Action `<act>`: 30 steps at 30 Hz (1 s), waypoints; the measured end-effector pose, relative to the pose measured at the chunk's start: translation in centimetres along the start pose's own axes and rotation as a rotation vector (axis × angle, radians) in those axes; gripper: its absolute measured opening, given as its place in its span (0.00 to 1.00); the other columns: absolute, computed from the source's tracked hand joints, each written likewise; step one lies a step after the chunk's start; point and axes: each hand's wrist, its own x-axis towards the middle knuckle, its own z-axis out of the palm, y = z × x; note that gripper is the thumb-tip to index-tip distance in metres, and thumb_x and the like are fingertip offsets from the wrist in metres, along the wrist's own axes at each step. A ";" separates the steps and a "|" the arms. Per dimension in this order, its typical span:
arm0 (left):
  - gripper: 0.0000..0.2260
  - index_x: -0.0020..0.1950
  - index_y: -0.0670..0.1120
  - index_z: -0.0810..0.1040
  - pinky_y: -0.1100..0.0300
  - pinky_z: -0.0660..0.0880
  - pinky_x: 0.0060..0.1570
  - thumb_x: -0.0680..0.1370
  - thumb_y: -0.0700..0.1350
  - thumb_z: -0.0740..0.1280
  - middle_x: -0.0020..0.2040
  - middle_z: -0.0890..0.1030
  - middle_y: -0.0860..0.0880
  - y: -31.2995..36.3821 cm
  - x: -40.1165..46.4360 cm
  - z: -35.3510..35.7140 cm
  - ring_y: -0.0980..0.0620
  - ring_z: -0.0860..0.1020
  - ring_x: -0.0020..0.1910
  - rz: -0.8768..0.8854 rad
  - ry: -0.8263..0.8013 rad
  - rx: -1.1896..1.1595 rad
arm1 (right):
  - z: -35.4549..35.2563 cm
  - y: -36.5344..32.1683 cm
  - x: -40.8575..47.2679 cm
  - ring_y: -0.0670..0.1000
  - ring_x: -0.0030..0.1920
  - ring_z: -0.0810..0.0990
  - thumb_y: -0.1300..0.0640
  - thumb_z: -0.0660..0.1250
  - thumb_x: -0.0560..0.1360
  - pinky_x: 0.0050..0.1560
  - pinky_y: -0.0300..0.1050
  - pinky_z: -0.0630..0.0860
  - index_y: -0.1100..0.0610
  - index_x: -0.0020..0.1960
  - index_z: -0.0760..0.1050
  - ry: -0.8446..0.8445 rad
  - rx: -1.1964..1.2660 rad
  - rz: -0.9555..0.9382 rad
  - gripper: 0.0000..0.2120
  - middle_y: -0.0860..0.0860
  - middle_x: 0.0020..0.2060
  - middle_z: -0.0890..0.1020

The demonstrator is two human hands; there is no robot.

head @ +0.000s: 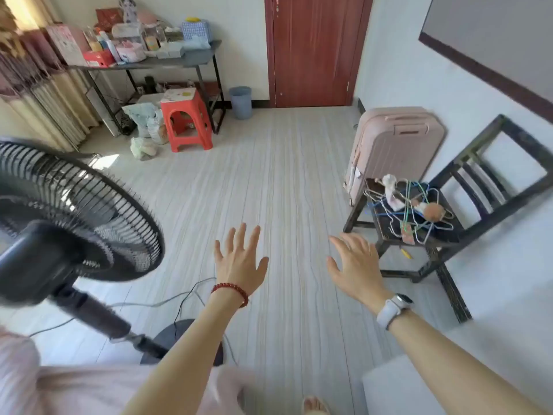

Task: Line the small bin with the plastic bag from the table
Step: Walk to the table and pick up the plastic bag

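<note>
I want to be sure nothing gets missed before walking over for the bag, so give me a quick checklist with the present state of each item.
1. Left hand free: ok, open, holding nothing.
2. Right hand free: ok, open, holding nothing.
3. Small bin located: ok, blue, upright on the floor between the table leg and the door.
4. Bin unlined: cannot tell, inside not visible.
5. Plastic bag spotted on the table: cannot tell, tabletop is crowded and distant.
6. Floor path to the table: ok, open, but the fan cable lies near the feet.
</note>
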 end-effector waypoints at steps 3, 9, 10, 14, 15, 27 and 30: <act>0.27 0.74 0.51 0.51 0.41 0.47 0.74 0.78 0.53 0.57 0.77 0.52 0.46 1.1 6.6 -0.6 0.44 0.49 0.76 -0.006 0.040 -0.037 | -1.1 0.5 7.0 0.59 0.71 0.62 0.45 0.51 0.73 0.69 0.62 0.59 0.56 0.67 0.67 -0.046 0.009 0.020 0.26 0.57 0.68 0.70; 0.26 0.73 0.51 0.54 0.43 0.47 0.74 0.78 0.52 0.57 0.77 0.54 0.47 -0.8 15.8 -0.3 0.45 0.50 0.76 -0.108 0.040 -0.069 | 0.5 0.3 17.8 0.56 0.72 0.59 0.44 0.46 0.72 0.72 0.63 0.56 0.54 0.68 0.65 -0.124 0.015 -0.034 0.29 0.54 0.70 0.67; 0.26 0.73 0.50 0.54 0.43 0.47 0.74 0.77 0.52 0.57 0.76 0.55 0.47 -1.5 17.5 -0.1 0.45 0.50 0.76 -0.128 0.027 -0.075 | 0.9 0.3 19.8 0.56 0.73 0.58 0.45 0.46 0.71 0.72 0.62 0.55 0.54 0.69 0.64 -0.149 0.009 -0.038 0.29 0.53 0.71 0.66; 0.26 0.73 0.50 0.54 0.43 0.48 0.74 0.77 0.52 0.57 0.76 0.55 0.47 -4.3 26.6 -0.2 0.45 0.51 0.76 -0.163 0.015 -0.093 | 2.9 -0.3 29.5 0.55 0.74 0.56 0.45 0.47 0.72 0.73 0.62 0.53 0.53 0.70 0.61 -0.192 -0.007 -0.077 0.28 0.52 0.72 0.63; 0.26 0.73 0.50 0.54 0.43 0.49 0.74 0.77 0.52 0.57 0.76 0.55 0.47 -5.0 29.5 -0.4 0.45 0.51 0.76 -0.168 0.023 -0.092 | 3.4 -0.7 32.5 0.55 0.74 0.56 0.46 0.48 0.72 0.73 0.62 0.53 0.53 0.70 0.61 -0.181 -0.004 -0.084 0.28 0.53 0.72 0.63; 0.26 0.74 0.50 0.52 0.43 0.49 0.74 0.78 0.52 0.57 0.76 0.55 0.46 -12.5 64.7 -7.9 0.45 0.52 0.76 -0.113 0.062 -0.065 | 5.0 -5.8 67.7 0.53 0.74 0.55 0.48 0.52 0.77 0.73 0.61 0.53 0.53 0.71 0.60 -0.151 -0.031 -0.114 0.23 0.52 0.73 0.62; 0.26 0.74 0.50 0.52 0.43 0.49 0.74 0.78 0.52 0.57 0.76 0.56 0.46 -13.7 72.0 -7.7 0.45 0.52 0.76 -0.106 0.072 -0.076 | 6.3 -5.6 75.1 0.53 0.74 0.54 0.49 0.54 0.78 0.74 0.61 0.51 0.52 0.71 0.58 -0.168 -0.033 -0.094 0.23 0.52 0.73 0.61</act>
